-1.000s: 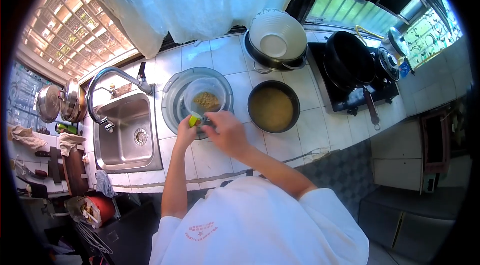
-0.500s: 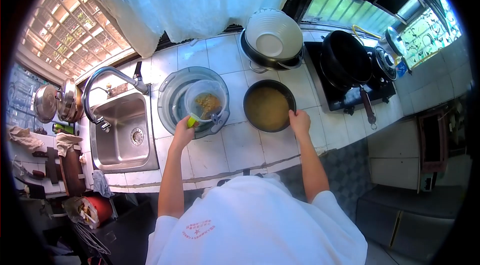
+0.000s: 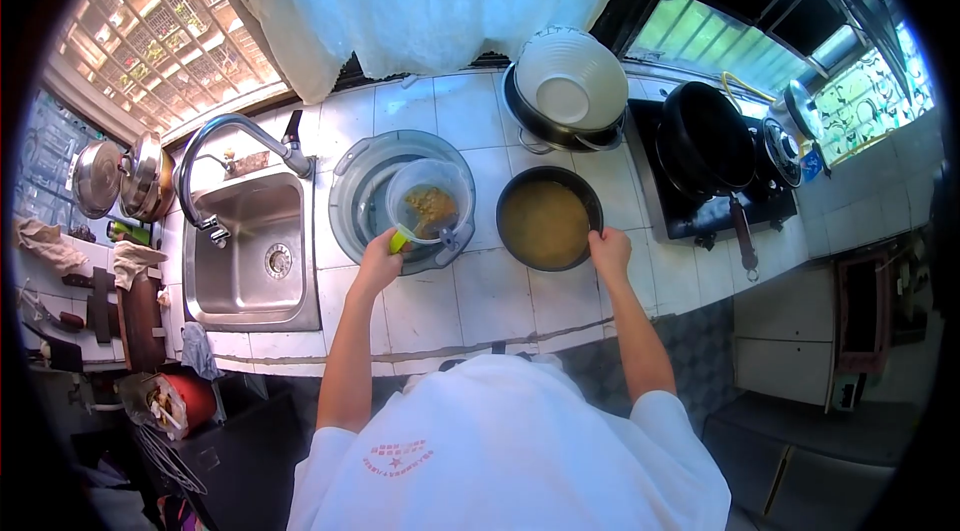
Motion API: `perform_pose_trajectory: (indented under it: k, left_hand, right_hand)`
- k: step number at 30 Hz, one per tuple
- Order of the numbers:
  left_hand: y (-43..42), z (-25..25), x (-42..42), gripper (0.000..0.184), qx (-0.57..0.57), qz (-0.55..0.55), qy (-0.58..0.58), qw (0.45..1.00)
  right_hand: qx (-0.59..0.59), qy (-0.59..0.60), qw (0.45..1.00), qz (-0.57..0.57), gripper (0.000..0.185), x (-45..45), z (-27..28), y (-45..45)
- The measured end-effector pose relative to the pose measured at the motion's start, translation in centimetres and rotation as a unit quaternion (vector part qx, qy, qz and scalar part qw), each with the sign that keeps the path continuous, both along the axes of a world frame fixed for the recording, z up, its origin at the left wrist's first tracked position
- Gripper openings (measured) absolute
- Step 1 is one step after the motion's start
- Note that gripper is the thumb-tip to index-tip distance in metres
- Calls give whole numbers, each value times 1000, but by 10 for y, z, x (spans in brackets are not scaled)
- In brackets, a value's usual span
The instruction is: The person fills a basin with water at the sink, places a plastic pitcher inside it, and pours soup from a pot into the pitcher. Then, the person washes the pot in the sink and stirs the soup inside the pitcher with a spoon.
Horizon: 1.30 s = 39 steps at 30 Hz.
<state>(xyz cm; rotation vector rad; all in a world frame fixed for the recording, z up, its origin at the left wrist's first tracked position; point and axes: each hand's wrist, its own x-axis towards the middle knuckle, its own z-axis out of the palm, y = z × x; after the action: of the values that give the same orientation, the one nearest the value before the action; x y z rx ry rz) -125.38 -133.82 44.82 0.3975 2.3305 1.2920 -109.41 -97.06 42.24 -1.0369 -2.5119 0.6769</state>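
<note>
1. Left hand (image 3: pixel 379 264) here, fingers wrapped on the green handle (image 3: pixel 400 240); right hand (image 3: pixel 610 254) pinches the dark pot (image 3: pixel 588 193) at its near-right rim.
2. The handle points down-left, toward the person; the clear bowl's (image 3: pixel 432 171) long axis slants up-right, over the grey basin (image 3: pixel 350 201).
3. Brown bits (image 3: pixel 430 209) in that bowl, cloudy liquid (image 3: pixel 543 223) in the pot!
4. Behind, a white bowl (image 3: pixel 570 81).

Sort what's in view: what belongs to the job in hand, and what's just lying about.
Apparently in use:
- green-handled strainer or bowl, handle in left hand
- grey basin around it
- dark pot of cloudy liquid, right hand on its rim

Apparently just about:
- black long-handled pan
- ribbed white bowl
- red bin
</note>
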Motion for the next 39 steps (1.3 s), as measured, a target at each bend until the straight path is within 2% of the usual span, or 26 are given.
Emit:
perform_pose_trajectory:
  k: [8, 16, 18, 19, 22, 29, 39]
  left_hand:
    - [-1, -6, 0, 28, 19, 1, 14, 1000]
    - [2, 2, 3, 26, 25, 9, 21, 999]
    - [3, 3, 3, 36, -8, 4, 27, 1000]
    - [4, 5, 4, 36, -6, 6, 29, 1000]
    - [8, 8, 6, 30, -3, 16, 39, 999]
    - [10, 14, 10, 35, -13, 20, 68, 997]
    - [10, 4, 7, 38, -14, 25, 81, 996]
  right_hand:
    - [19, 12, 997, 68, 27, -19, 45, 4]
    - [-17, -10, 994, 108, 25, -60, 135, -5]
    - [-34, -3, 993, 113, 25, -71, 154, -12]
    - [-6, -17, 992, 123, 24, -78, 161, -13]
    - [37, -33, 988, 147, 23, -98, 174, -16]
    - [83, -67, 975, 196, 24, -127, 209, -38]
    - [134, -102, 956, 240, 24, -157, 221, -47]
